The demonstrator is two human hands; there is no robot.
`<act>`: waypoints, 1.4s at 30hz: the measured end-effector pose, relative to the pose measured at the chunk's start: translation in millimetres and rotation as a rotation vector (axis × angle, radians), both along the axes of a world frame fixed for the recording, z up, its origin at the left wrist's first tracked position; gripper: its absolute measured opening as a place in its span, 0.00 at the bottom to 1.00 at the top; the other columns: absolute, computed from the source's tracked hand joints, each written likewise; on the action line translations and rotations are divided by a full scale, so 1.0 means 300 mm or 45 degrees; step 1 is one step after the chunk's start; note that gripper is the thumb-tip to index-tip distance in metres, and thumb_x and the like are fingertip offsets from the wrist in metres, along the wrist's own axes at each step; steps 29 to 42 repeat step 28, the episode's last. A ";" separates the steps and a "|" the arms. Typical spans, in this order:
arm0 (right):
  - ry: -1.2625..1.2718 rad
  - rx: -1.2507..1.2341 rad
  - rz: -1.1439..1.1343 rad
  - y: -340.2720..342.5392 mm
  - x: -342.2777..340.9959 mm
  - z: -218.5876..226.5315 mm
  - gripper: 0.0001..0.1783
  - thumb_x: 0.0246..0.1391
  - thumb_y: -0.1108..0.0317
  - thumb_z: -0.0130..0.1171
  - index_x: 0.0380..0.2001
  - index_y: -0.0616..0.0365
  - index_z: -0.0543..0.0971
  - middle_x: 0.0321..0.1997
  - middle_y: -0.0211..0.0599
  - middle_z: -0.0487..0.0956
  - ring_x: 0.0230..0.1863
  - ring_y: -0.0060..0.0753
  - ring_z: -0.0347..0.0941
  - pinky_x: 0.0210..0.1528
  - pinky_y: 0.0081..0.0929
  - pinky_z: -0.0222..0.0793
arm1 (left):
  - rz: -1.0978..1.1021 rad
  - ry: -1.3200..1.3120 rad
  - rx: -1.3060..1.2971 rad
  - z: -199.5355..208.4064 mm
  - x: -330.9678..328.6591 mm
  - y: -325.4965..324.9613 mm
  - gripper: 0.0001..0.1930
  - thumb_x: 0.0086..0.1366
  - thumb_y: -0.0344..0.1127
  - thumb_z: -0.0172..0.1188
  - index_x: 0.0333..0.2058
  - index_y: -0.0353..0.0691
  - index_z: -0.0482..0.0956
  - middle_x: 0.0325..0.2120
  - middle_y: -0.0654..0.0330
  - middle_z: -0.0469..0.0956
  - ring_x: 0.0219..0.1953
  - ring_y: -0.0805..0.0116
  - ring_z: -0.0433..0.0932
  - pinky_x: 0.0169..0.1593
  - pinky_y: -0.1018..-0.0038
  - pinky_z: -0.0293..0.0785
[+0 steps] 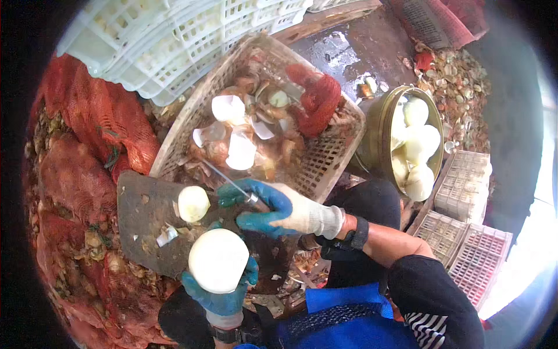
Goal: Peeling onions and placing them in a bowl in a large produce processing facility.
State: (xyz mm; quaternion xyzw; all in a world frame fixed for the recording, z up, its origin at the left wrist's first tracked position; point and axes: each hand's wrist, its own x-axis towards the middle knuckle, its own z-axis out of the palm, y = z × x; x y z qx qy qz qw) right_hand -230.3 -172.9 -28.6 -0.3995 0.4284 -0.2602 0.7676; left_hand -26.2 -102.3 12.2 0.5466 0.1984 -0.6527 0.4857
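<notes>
In my left hand [212,298], gloved in blue and white, rests a large peeled white onion [218,262], the fingers curled round its underside. My right hand [270,212], in a matching glove, is closed round the handle of a knife [229,180], whose thin blade points up and to the left. A smaller peeled onion [193,203] sits on a dark, worn board [142,232] just beyond my left hand. Scraps of onion [167,236] lie beside it on the board.
Beyond my hands a pale plastic crate [343,157] holds onion skins, white pieces and red netting [319,102]. To the right stands a bucket [369,136] of peeled onions. Red mesh sacks [75,180] fill the left; more crates [465,186] stand at right.
</notes>
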 end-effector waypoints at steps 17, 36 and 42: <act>0.040 -0.182 0.202 0.104 -0.034 0.120 0.48 0.42 0.52 0.79 0.64 0.56 0.68 0.60 0.43 0.77 0.59 0.35 0.73 0.63 0.35 0.68 | -0.813 0.499 -0.102 0.064 0.012 -0.005 0.50 0.57 0.83 0.38 0.60 0.44 0.70 0.42 0.52 0.82 0.32 0.55 0.83 0.25 0.63 0.81; -0.743 0.584 -0.894 0.224 -0.119 0.556 0.39 0.60 0.54 0.65 0.69 0.55 0.61 0.43 0.35 0.81 0.29 0.21 0.77 0.24 0.17 0.71 | -0.988 -0.728 -0.978 0.801 0.002 -0.352 0.25 0.66 0.34 0.62 0.60 0.36 0.72 0.45 0.55 0.82 0.36 0.69 0.81 0.43 0.70 0.82; -0.743 0.584 -0.894 0.224 -0.119 0.556 0.39 0.60 0.54 0.65 0.69 0.55 0.61 0.43 0.35 0.81 0.29 0.21 0.77 0.24 0.17 0.71 | -0.988 -0.728 -0.978 0.801 0.002 -0.352 0.25 0.66 0.34 0.62 0.60 0.36 0.72 0.45 0.55 0.82 0.36 0.69 0.81 0.43 0.70 0.82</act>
